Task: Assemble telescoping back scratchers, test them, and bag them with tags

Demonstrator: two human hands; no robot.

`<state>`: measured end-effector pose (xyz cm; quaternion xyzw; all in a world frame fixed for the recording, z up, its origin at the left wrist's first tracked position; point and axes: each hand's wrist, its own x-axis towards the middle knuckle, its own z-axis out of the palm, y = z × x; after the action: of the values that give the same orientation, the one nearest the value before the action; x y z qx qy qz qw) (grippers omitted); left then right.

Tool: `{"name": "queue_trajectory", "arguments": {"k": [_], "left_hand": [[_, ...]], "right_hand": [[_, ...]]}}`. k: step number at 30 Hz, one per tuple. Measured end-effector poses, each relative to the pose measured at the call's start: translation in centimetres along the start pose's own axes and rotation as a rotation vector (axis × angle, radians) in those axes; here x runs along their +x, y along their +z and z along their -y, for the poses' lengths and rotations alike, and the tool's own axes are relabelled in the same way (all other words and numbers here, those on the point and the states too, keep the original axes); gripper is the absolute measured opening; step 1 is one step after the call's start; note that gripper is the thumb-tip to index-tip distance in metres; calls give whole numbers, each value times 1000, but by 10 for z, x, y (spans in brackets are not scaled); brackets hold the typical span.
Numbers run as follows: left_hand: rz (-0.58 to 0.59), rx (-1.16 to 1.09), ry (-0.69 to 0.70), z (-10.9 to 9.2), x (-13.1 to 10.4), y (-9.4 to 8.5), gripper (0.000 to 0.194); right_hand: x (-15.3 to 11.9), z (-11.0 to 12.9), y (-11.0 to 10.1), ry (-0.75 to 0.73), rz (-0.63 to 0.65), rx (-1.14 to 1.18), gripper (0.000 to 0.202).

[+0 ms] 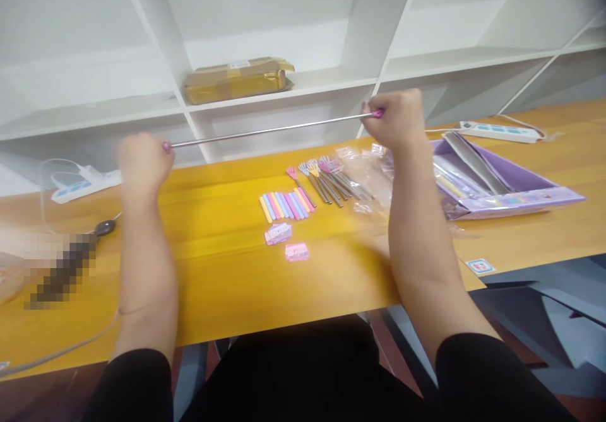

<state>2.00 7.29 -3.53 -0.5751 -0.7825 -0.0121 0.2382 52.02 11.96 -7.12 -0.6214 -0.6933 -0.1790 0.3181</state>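
Stretched between my two fists, above the far part of the table, is a back scratcher (265,133) with a long, thin metal shaft drawn out. My left hand (144,164) is closed around one end and my right hand (398,116) around the other. A bit of pink shows at each fist; the rest of both ends is hidden. Below lie several more back scratchers (326,179) with short metal shafts and coloured claw heads. Beside them is a row of pastel handle sleeves (286,205). Two small stacks of printed cards, one purple (278,234) and one pink (297,252), lie nearer me.
Clear plastic wrapping (367,169) and an open purple box (516,198) are on the right. Power strips stand at left (85,185) and right (502,132). A cable (76,348) crosses the left side. White shelving behind holds a taped cardboard box (237,81).
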Motion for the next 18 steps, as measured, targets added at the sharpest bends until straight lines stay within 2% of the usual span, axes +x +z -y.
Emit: {"name": "queue_trajectory", "arguments": {"k": [5,7,10,14,18], "left_hand": [[23,-246,14,-55,-15,-1,49],[34,-267,52,-73,-22,2,49],[65,-271,123,-97,-33,8,47],[148,-283,160,-119,-44,11,45],[155,-311,195,-129,-55,3,39]], "right_hand": [[2,51,22,-55,83,-4,29],[-1,68,33,-78,126,22,24],[-8,94,43,-110,193,63,28],[-22,133,40,-133,266,61,33],[-39,167,28,-182,318,63,35]]}}
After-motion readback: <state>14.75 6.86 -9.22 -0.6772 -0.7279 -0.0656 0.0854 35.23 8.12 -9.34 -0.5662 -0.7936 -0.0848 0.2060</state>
